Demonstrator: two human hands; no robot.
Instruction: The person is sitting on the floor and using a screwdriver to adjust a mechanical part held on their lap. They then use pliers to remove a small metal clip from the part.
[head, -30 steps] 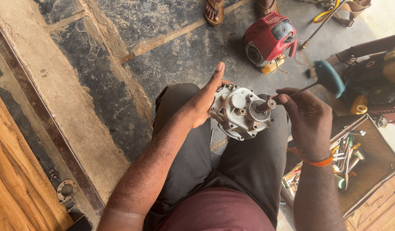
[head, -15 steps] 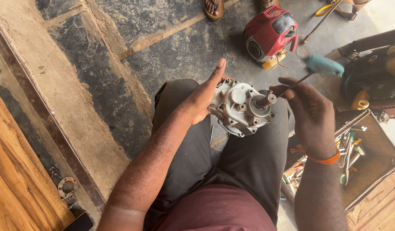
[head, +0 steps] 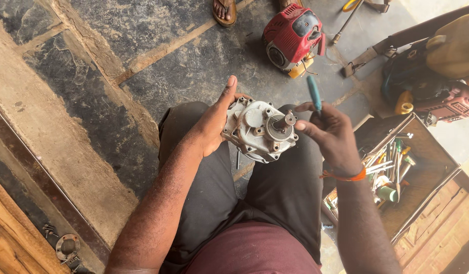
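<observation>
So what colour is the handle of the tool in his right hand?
The handle is teal, a blue-green. The head view shows it sticking up from the right hand.

The left hand (head: 214, 124) steadied a grey metal gear housing (head: 260, 131) on the lap while the right hand (head: 332, 136) gripped a teal-handled screwdriver (head: 313, 94).

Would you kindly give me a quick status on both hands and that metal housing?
Left hand steadies grey metal housing on lap. Right hand holds teal-handled screwdriver, tip hidden. Nothing blocking the shaft.
</observation>
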